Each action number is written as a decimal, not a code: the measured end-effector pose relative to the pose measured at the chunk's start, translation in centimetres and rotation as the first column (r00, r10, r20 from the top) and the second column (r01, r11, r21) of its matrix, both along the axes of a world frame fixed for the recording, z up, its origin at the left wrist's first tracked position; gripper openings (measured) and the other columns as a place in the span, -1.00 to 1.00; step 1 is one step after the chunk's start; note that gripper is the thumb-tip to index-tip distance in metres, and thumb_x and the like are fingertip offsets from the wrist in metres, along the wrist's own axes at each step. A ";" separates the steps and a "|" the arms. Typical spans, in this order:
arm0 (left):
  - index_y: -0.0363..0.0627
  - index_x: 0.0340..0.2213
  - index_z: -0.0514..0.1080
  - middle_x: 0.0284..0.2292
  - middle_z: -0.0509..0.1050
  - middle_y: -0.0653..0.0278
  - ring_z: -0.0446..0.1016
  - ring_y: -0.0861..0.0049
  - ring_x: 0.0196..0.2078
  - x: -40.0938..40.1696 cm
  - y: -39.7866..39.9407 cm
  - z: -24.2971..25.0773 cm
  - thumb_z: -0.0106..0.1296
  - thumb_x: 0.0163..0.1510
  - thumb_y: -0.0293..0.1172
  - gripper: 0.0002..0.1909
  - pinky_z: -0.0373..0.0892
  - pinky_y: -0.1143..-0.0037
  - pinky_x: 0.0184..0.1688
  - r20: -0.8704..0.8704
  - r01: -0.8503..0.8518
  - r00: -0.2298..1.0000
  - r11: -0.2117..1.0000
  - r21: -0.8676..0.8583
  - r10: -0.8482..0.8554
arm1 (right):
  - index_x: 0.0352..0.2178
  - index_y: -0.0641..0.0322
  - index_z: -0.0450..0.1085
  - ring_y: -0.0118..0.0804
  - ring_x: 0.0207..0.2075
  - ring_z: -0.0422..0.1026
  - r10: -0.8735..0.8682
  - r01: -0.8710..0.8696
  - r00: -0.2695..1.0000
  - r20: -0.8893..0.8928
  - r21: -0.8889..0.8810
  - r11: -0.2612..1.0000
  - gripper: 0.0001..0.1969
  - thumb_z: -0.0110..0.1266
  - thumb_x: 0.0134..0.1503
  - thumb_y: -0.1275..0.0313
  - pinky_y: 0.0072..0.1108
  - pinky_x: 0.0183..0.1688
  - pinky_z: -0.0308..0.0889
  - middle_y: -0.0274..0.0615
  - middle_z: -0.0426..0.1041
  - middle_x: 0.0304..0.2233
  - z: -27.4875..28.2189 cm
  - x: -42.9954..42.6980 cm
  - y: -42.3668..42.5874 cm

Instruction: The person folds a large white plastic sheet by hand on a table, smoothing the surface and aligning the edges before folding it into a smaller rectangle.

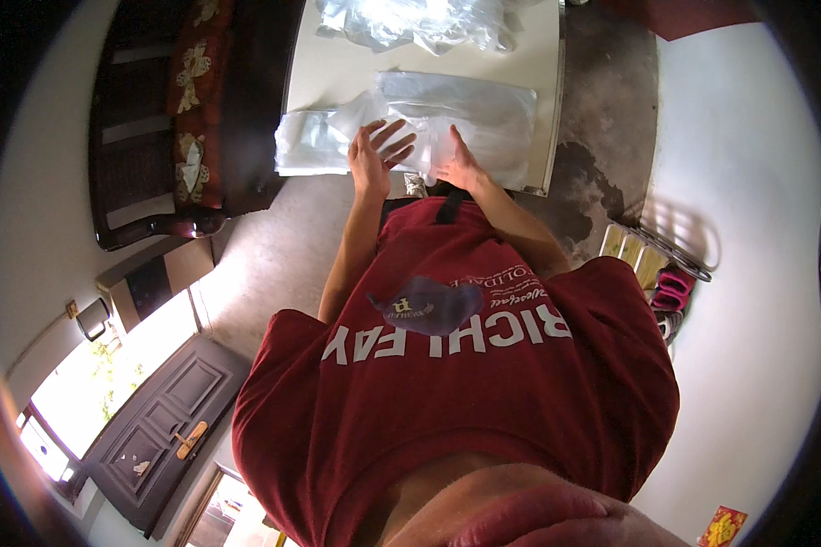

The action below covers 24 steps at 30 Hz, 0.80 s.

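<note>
My left hand (371,158) is raised at the near edge of a pale table, its fingers spread against a crumpled piece of clear plastic film (356,113). Facing it, my right hand (464,168) touches the same film, thumb pointing up and away from the fingers. Part of the film covers the right fingertips, so their grip is hard to make out. Under and beside the left hand lies a flat stack of clear plastic bags or sheets (304,147). Another flat stack of clear plastic (499,123) lies to the right, reaching behind my right hand.
A loose heap of clear plastic (417,24) lies farther back on the table (335,68). Left of the table stands a dark wooden bench (137,130) with a patterned red cover. A slatted rack (629,249) with shoes stands by the right wall. A dark door (171,424) is at lower left.
</note>
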<state>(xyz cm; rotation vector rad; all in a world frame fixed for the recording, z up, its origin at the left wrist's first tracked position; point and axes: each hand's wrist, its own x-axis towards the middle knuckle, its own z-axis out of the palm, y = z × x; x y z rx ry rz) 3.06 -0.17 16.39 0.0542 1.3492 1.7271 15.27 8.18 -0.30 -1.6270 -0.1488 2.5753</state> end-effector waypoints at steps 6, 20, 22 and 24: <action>-0.37 -0.21 0.08 -0.24 0.33 -0.12 0.41 0.07 -0.33 -5.1 -1.8 0.1 -0.55 0.11 -0.24 -0.60 0.40 0.44 -0.45 -0.024 -0.001 1.000 0.997 -0.074 -0.001 | -0.22 0.33 0.21 -0.18 -0.22 0.31 -0.271 0.359 0.915 -0.300 0.297 0.885 -0.66 -0.18 0.05 0.27 -0.41 -0.13 0.21 -0.06 0.31 -0.23 2.2 -1.8 1.6; -0.32 -0.29 0.26 -0.42 0.39 0.12 0.37 0.47 -0.44 -5.9 4.0 -5.2 -0.18 0.02 -0.39 -0.75 0.31 0.53 -0.38 -0.812 0.257 0.520 0.955 -0.148 -0.265 | -0.09 0.28 0.15 -0.37 -0.01 0.12 -0.257 0.328 0.928 -0.268 0.917 0.227 -0.65 -0.18 0.06 0.40 -0.59 -0.04 0.06 -0.23 0.12 0.00 10.6 2.9 4.5; -0.30 -0.26 0.27 -0.37 0.40 0.13 0.39 0.47 -0.39 -3.2 4.3 -4.7 -0.24 0.06 -0.34 -0.72 0.32 0.53 -0.34 -0.576 0.708 0.550 0.703 -0.060 -0.604 | -0.07 0.31 0.12 -0.38 -0.02 0.12 -0.541 0.734 0.678 -0.497 0.496 0.465 -0.63 -0.17 0.06 0.42 -0.61 -0.05 0.09 -0.23 0.11 -0.01 12.5 2.2 5.1; -0.27 -0.19 0.23 -0.28 0.37 0.16 0.38 0.47 -0.29 1.7 4.8 -1.8 -0.30 0.09 -0.21 -0.63 0.32 0.52 -0.26 -0.126 0.863 0.504 0.503 0.043 -0.854 | -0.08 0.31 0.12 -0.43 -0.04 0.14 -0.627 0.750 0.652 -0.426 0.482 0.453 -0.63 -0.18 0.06 0.42 -0.65 -0.09 0.13 -0.24 0.16 -0.05 14.1 1.6 4.8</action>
